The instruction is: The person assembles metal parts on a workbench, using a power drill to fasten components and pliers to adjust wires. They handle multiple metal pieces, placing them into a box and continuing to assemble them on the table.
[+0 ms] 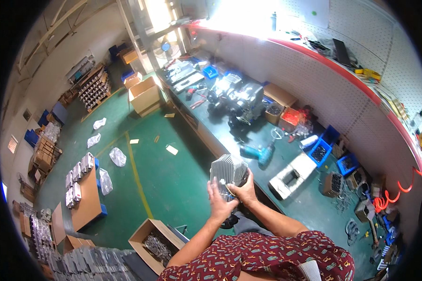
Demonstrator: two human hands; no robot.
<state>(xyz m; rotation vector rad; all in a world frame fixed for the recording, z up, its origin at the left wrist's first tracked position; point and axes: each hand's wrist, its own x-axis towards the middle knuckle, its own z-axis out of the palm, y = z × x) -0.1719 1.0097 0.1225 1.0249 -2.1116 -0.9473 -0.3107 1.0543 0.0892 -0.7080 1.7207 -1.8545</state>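
Just off the bench's front edge I hold up a grey finned metal housing (226, 168), with its parallel ribs facing up and away. My left hand (215, 204) rests on its lower left side, fingers stretched up along the ribs. At its right side my right hand (245, 189) grips it, the thumb across the near face. Something small and pale shows between the hands; its kind is too small to tell. On the bench nearby lie a teal cordless drill (261, 152) and a white foam block (293, 175) with a cutout.
Blue bins (320, 152) of small dark parts line the bench's back. Farther along stand dark metal assemblies (239, 100). An open carton (157, 243) with metal parts sits by my left arm. Another carton (145, 95) stands on the green floor. An orange coiled hose (384, 202) hangs at right.
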